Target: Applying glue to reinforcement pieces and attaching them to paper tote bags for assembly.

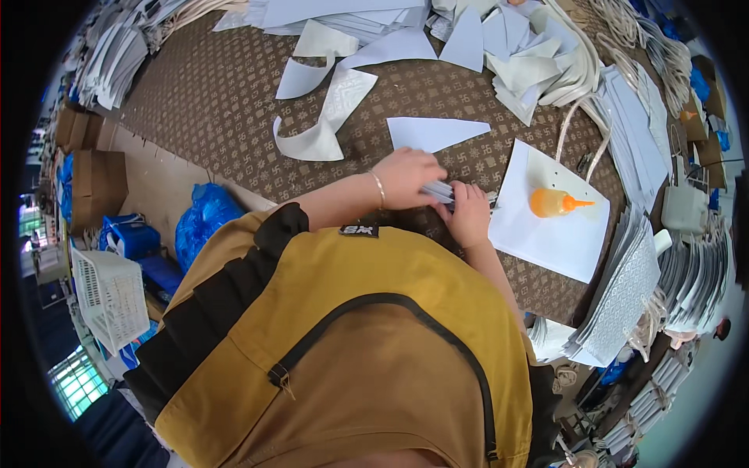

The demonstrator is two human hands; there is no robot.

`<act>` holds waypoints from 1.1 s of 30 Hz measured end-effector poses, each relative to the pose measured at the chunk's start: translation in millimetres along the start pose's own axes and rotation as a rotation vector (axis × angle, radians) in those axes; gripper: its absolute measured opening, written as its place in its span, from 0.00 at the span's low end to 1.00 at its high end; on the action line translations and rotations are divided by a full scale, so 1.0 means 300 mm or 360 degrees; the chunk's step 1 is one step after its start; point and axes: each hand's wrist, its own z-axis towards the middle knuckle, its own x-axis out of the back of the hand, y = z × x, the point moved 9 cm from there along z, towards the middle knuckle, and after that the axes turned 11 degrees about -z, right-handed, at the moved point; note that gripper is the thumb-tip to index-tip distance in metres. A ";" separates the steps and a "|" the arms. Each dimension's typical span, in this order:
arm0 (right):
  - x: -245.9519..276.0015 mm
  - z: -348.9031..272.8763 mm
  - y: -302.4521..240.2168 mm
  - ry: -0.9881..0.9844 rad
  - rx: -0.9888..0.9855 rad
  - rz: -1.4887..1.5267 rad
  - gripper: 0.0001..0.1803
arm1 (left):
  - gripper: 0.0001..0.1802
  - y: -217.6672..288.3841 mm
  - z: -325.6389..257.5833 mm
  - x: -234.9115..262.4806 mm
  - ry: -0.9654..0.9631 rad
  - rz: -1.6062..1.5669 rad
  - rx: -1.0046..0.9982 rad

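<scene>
Close in front of my body, my right hand [470,214] has its fingers closed on a small bundle of pale grey strips [438,189]. My left hand [407,178], with a bracelet at the wrist, lies against the bundle's left side. Its fingers are bent and blurred, so their grip is unclear. Just beyond the hands lies a pointed white piece [433,132]. Right of them, a squeeze bottle [550,203] with an orange tip rests on its side on a white sheet [538,242].
A brown patterned cloth [218,101] covers the table. Curled white offcuts [347,101] lie farther off, with a pile of white pieces [538,58] beyond. Textured sheets [620,288] stack along the right edge. A blue bag [204,222] and white basket [111,296] stand left.
</scene>
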 end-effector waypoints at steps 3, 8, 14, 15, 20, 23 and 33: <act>-0.044 0.048 0.054 -0.0314 -0.0180 0.0122 0.26 | 0.21 -0.202 -0.124 0.245 0.0924 -0.0161 0.0472; -0.043 0.118 0.073 -0.0506 -0.0045 0.0445 0.28 | 0.26 -0.588 -0.371 0.173 0.0238 -0.0091 0.1695; -0.074 0.123 0.075 -0.0214 0.0095 0.0053 0.28 | 0.30 -0.709 -0.471 0.255 0.1289 -0.1009 0.1168; -0.080 0.115 0.075 -0.0220 0.0086 0.0054 0.28 | 0.32 -0.709 -0.465 0.285 0.1521 -0.1364 0.0969; -0.078 0.091 0.084 -0.0106 0.0022 0.0043 0.28 | 0.40 -0.567 -0.292 0.587 0.1889 -0.2229 0.0144; -0.076 0.077 0.077 -0.0087 0.0007 0.0046 0.28 | 0.44 -0.655 -0.193 0.625 0.1837 -0.2185 0.0155; -0.078 0.041 0.173 -0.0493 -0.0267 -0.0092 0.33 | 0.48 -0.850 -0.231 0.207 0.0880 0.0062 0.1673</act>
